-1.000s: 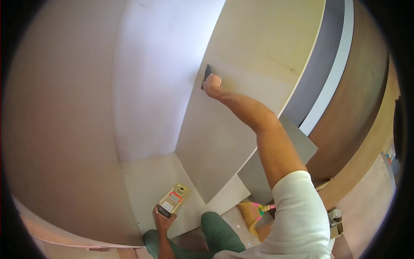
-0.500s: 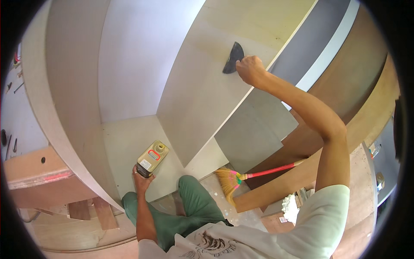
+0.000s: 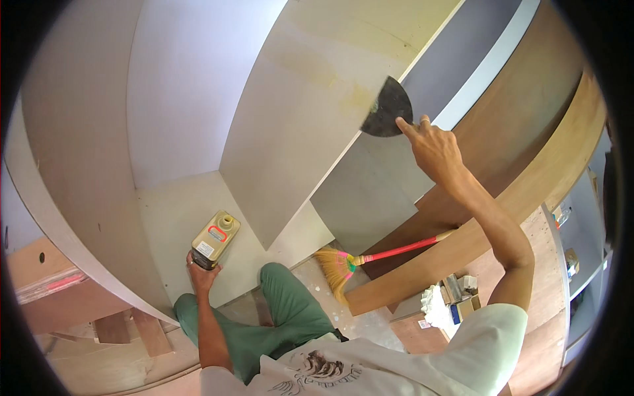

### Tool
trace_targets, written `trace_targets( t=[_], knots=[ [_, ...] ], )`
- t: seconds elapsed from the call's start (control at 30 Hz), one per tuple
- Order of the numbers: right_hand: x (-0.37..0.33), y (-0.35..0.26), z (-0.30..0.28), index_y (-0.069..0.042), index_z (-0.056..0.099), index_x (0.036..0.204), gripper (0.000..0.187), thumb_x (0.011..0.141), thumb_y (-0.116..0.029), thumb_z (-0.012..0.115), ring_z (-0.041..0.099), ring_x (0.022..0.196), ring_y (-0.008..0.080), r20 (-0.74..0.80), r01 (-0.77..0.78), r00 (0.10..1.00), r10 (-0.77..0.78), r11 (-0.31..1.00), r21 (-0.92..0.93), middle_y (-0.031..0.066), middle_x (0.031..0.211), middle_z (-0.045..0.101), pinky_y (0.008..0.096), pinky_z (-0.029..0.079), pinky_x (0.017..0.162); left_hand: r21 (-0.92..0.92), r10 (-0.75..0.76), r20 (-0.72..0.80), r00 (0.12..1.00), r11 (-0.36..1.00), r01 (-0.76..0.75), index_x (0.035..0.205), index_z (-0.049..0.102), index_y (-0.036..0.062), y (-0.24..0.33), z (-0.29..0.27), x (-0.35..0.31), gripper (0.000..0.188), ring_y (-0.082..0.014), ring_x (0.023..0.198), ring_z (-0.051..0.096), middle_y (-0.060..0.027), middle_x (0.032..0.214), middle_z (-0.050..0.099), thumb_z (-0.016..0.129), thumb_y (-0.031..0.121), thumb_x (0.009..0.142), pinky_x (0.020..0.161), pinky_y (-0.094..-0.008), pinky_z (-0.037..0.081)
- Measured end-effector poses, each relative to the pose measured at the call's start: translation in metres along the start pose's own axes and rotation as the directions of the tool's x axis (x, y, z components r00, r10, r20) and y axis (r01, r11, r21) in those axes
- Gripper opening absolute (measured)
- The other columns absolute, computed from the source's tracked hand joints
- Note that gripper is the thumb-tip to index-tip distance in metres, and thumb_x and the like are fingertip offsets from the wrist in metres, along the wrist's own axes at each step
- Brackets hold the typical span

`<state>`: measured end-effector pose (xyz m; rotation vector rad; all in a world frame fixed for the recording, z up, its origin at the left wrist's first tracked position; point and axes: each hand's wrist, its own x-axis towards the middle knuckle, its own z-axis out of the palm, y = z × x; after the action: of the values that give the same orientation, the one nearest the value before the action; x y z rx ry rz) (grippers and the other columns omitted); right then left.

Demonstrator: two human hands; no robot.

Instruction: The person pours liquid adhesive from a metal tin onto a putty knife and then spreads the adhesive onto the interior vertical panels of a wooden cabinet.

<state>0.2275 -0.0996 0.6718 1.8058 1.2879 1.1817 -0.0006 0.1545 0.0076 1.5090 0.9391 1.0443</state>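
My right hand (image 3: 436, 148) holds a dark half-round scraper (image 3: 388, 112) with its fingers closed at the rounded edge. The scraper is at the right edge of a pale upright panel (image 3: 284, 125), its left edge against or just over the panel; I cannot tell which. A yellowish wet-looking smear (image 3: 356, 98) shows on the panel beside it. Lower left, my left hand (image 3: 202, 274) is wrapped round the dark bottom end of a yellowish plastic jug (image 3: 214, 241). The jug tilts over the cabinet's bottom board (image 3: 175, 211), its uncapped-looking neck pointing away from me.
A straw broom (image 3: 338, 267) with a red handle lies right of my knees. Beyond it are a grey sheet (image 3: 370, 185) and long brown boards (image 3: 528, 211). A box with crumpled white paper (image 3: 434, 307) stands near my right side. A tall cabinet side (image 3: 72, 125) curves up at left.
My right hand has moved right and slightly down with the scraper, from the panel's face to its edge. The scraper's flat face now shows more. My left hand still holds the jug; the view has shifted.
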Motion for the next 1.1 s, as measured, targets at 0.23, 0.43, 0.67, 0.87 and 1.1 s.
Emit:
trace_targets(
  t=[0.23, 0.43, 0.67, 0.87, 1.1],
  knots=[
    [0.056, -0.004, 0.008, -0.010, 0.061, 0.139, 0.051, 0.089, -0.002, 0.064, 0.069, 0.067, 0.0264, -0.037, 0.026, 0.999, -0.026, 1.000, -0.004, 0.0168, 0.095, 0.065, 0.0365, 0.054, 0.054, -0.235, -0.054, 0.084, 0.995, 0.969, 0.073, 0.147, 0.036, -0.0035, 0.005, 0.005, 0.000, 0.112, -0.0378, 0.123, 0.057, -0.0243, 0.135, 0.055, 0.099, 0.011, 0.055, 0.109, -0.0474, 0.046],
    [0.062, -0.014, 0.018, -0.007, 0.061, 0.137, 0.049, 0.089, -0.002, 0.064, 0.068, 0.064, 0.0266, 0.077, 0.082, 0.994, -0.074, 0.991, -0.108, 0.0178, 0.093, 0.065, 0.0369, 0.054, 0.054, 0.003, -0.045, 0.021, 0.999, 0.999, 0.045, 0.146, 0.037, -0.0046, 0.004, -0.002, 0.000, 0.112, -0.0365, 0.123, 0.057, -0.0233, 0.135, 0.055, 0.099, 0.012, 0.054, 0.108, -0.0459, 0.047],
    [0.027, -0.004, -0.052, -0.010, 0.061, 0.139, 0.051, 0.089, -0.002, 0.063, 0.066, 0.062, 0.0271, 0.101, 0.054, 0.994, -0.048, 0.996, -0.064, 0.0166, 0.091, 0.064, 0.0388, 0.053, 0.054, -0.058, -0.071, 0.035, 0.997, 0.996, 0.073, 0.145, 0.038, -0.0040, 0.007, -0.005, 0.001, 0.111, -0.0378, 0.122, 0.057, -0.0229, 0.135, 0.054, 0.099, 0.013, 0.055, 0.109, -0.0462, 0.047],
    [0.119, -0.021, 0.038, -0.009, 0.061, 0.137, 0.050, 0.088, -0.002, 0.062, 0.067, 0.063, 0.0278, 0.003, 0.106, 0.994, -0.106, 0.993, -0.047, 0.0159, 0.087, 0.064, 0.0392, 0.053, 0.052, -0.061, -0.068, 0.033, 0.997, 0.996, 0.070, 0.145, 0.038, -0.0035, 0.003, 0.004, 0.001, 0.111, -0.0377, 0.126, 0.055, -0.0228, 0.135, 0.054, 0.099, 0.014, 0.055, 0.111, -0.0472, 0.045],
    [0.085, -0.023, 0.032, -0.005, 0.061, 0.136, 0.050, 0.086, -0.001, 0.064, 0.067, 0.064, 0.0255, 0.065, 0.141, 0.989, -0.134, 0.982, -0.128, 0.0150, 0.084, 0.064, 0.0365, 0.054, 0.054, 0.021, -0.059, 0.035, 0.998, 0.998, 0.058, 0.147, 0.036, -0.0019, -0.003, -0.008, 0.001, 0.112, -0.0387, 0.128, 0.053, -0.0233, 0.138, 0.051, 0.099, 0.015, 0.056, 0.113, -0.0476, 0.044]
  ],
)
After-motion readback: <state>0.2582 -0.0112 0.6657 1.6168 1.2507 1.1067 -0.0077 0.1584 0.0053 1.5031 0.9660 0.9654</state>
